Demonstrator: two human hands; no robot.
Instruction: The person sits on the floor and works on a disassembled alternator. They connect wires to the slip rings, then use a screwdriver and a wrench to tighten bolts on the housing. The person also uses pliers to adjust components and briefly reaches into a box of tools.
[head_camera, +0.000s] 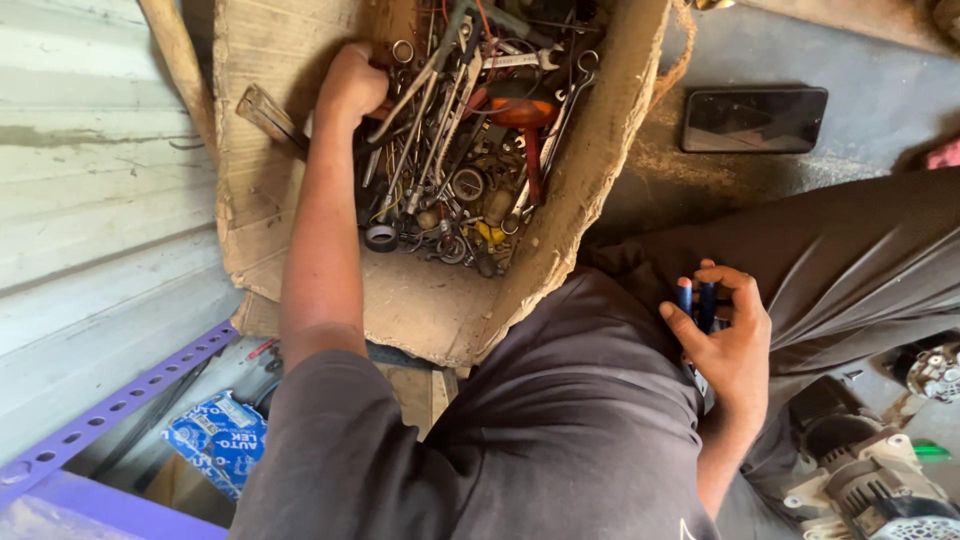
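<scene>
I cannot see the fingers of my left hand (350, 82); they are buried among the tools (460, 150). The cardboard box (420, 300) is cut off at the top edge. My right hand (725, 335) hides most of the blue-handled tool (697, 302).

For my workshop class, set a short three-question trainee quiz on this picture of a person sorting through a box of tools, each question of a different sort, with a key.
1. True or false: the left hand is inside the cardboard box of spanners and other metal tools.
2. What does the right hand hold?
a) a hammer
b) a blue-handled tool
c) a phone
3. Fill the gap: the dark phone lies on the ground to the ______ of the box in the picture.

Key
1. True.
2. b; its working end is hidden.
3. right.
</scene>
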